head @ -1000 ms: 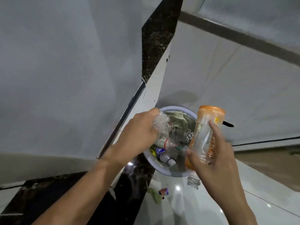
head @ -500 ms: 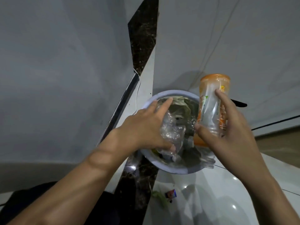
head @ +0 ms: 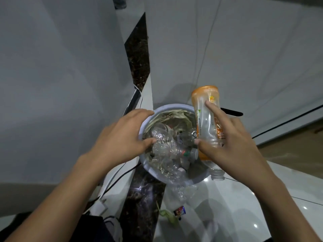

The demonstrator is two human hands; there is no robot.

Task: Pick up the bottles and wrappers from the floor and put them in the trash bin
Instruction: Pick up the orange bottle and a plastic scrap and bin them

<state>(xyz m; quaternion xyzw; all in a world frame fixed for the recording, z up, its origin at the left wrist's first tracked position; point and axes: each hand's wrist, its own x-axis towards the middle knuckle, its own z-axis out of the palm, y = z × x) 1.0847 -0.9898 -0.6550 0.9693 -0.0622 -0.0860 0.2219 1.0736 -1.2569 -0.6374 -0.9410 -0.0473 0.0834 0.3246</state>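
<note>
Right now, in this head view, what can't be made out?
Head view:
Bottom of the round pale-blue trash bin: buried under the crushed clear plastic bottle and others.
Print on the orange-labelled clear plastic bottle: blurred, partly under the right hand.
Whether the left hand touches the crushed bottle: unclear.
Print on the small colourful wrapper on the floor: too small to read.

Clear orange-labelled bottle (head: 202, 123) over a pale lavender trash bin (head: 167, 107). Glossy white floor (head: 227, 206), dark brown speckled marble strip (head: 141, 198). Red-and-blue wrapper (head: 179, 210) beside pale green wrapper (head: 167, 215).
</note>
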